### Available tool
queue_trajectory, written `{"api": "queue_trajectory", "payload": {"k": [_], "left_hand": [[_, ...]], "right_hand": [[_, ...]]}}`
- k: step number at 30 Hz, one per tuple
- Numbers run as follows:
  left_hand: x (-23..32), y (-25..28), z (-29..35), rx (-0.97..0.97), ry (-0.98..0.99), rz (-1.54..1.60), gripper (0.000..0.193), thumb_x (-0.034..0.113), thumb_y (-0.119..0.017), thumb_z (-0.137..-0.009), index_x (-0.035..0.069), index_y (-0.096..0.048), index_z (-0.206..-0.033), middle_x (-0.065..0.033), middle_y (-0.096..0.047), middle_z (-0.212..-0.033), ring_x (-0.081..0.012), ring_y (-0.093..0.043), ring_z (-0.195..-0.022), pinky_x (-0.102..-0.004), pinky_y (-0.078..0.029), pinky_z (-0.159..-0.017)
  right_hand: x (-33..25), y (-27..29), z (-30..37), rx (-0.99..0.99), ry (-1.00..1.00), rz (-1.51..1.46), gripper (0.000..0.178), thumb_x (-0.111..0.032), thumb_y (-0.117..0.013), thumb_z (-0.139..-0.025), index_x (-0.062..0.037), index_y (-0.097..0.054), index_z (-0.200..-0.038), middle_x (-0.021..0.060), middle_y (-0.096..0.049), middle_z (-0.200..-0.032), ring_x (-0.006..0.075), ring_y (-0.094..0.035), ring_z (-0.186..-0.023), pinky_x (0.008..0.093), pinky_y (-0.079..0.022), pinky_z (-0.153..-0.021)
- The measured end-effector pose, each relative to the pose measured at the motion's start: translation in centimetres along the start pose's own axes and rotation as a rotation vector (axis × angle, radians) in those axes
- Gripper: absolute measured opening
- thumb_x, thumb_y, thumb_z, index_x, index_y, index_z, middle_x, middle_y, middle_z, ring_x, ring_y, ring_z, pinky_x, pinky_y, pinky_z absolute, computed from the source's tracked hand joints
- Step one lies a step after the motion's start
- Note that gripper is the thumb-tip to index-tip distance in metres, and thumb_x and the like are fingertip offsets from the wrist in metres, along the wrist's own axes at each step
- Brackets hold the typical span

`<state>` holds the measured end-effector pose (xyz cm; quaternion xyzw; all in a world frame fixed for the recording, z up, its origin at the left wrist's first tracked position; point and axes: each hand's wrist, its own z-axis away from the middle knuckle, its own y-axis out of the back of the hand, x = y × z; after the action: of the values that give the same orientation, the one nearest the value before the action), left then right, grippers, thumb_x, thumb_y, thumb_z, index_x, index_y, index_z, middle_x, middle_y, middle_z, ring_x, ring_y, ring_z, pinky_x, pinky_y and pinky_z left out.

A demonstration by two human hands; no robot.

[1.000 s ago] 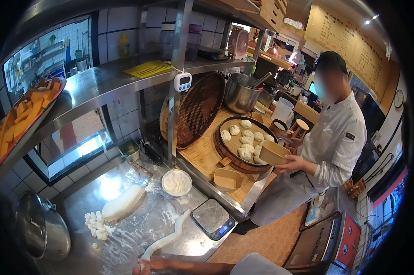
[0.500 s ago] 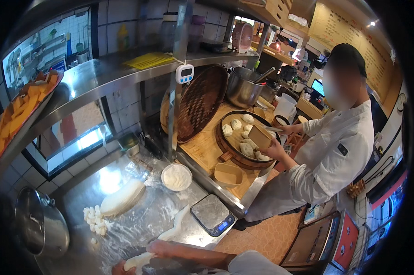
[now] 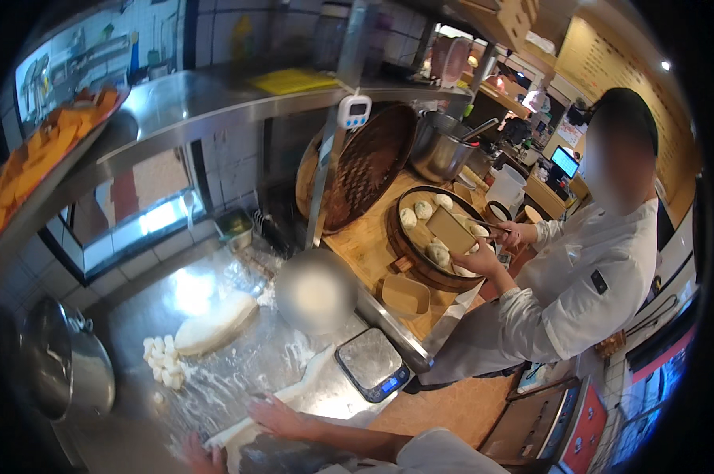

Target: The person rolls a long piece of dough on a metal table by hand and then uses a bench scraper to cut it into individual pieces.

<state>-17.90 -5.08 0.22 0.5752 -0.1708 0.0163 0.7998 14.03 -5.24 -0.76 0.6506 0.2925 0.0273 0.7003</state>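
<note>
A long pale strip of dough (image 3: 297,389) lies on the floured steel worktop (image 3: 128,399), running from beside the scale toward the lower edge. My right hand (image 3: 279,417) rests on this strip with its fingers stretched out. At the lower edge, my left hand (image 3: 203,453) touches the strip's near end, its fingers apart and partly cut off by the picture. Farther back lies a thick dough log (image 3: 216,324), with a heap of small cut dough pieces (image 3: 162,362) to its left.
A digital scale (image 3: 371,363) stands right of the strip, and a blurred round bowl (image 3: 317,292) behind it. At left is a steel pot (image 3: 66,359). Across the counter a co-worker (image 3: 554,276) holds a tan tray (image 3: 452,229) over a steamer basket (image 3: 396,225) of buns.
My fingers have gone from closed around the dough to spread on it, and more of the strip shows. The view has shifted slightly. The co-worker's tray has tilted differently.
</note>
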Motion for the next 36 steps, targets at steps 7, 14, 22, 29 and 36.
{"api": "queue_trajectory", "payload": {"k": [7,14,22,29,36], "left_hand": [[7.4,0.2,-7.3,0.196,0.070,0.108,0.042,0.025,-0.047,-0.100,0.004,-0.058,-0.134,-0.0185,-0.046,-0.152,-0.0383,-0.034,-0.147,-0.0618,-0.020,-0.118],[5.8,-3.3,1.6,0.119,-0.055,-0.221,0.060,0.041,-0.061,-0.089,0.012,-0.055,-0.141,-0.0126,-0.046,-0.153,-0.0390,-0.034,-0.146,-0.0685,-0.020,-0.115],[1.7,-1.4,-5.5,0.389,0.285,-0.062,0.068,0.053,-0.059,-0.092,0.014,-0.050,-0.147,-0.0164,-0.039,-0.157,-0.0460,-0.025,-0.148,-0.0783,-0.014,-0.109],[0.8,-1.5,-3.3,0.193,0.173,-0.153,0.067,0.046,-0.060,-0.091,0.020,-0.046,-0.151,-0.0147,-0.033,-0.161,-0.0436,-0.021,-0.150,-0.0794,-0.014,-0.109],[0.9,-0.2,1.4,0.221,0.157,-0.082,0.070,0.049,-0.064,-0.088,0.025,-0.046,-0.151,-0.0125,-0.033,-0.162,-0.0450,-0.023,-0.149,-0.0786,-0.012,-0.110]], "right_hand": [[-2.8,-3.8,-8.4,0.125,-0.020,-0.116,0.058,-0.035,-0.059,-0.094,-0.0087,-0.050,-0.145,0.0117,-0.041,-0.157,0.0279,-0.030,-0.150,0.0550,-0.018,-0.121],[-5.6,-0.4,0.2,-0.164,0.101,-0.004,0.056,-0.037,-0.061,-0.092,-0.0137,-0.051,-0.142,0.0136,-0.042,-0.155,0.0285,-0.031,-0.150,0.0604,-0.019,-0.119],[-3.4,-1.0,-9.0,0.026,-0.129,0.055,0.059,-0.044,-0.065,-0.091,-0.0137,-0.055,-0.141,0.0161,-0.038,-0.157,0.0305,-0.030,-0.150,0.0640,-0.017,-0.119],[-3.4,-2.0,-7.2,-0.024,0.012,0.218,0.058,-0.042,-0.065,-0.091,-0.0152,-0.054,-0.141,0.0172,-0.037,-0.157,0.0335,-0.032,-0.148,0.0651,-0.018,-0.118],[-6.3,-0.5,-2.5,0.015,-0.015,-0.063,0.058,-0.042,-0.064,-0.092,-0.0143,-0.054,-0.142,0.0182,-0.039,-0.155,0.0345,-0.034,-0.147,0.0652,-0.019,-0.117]]}}
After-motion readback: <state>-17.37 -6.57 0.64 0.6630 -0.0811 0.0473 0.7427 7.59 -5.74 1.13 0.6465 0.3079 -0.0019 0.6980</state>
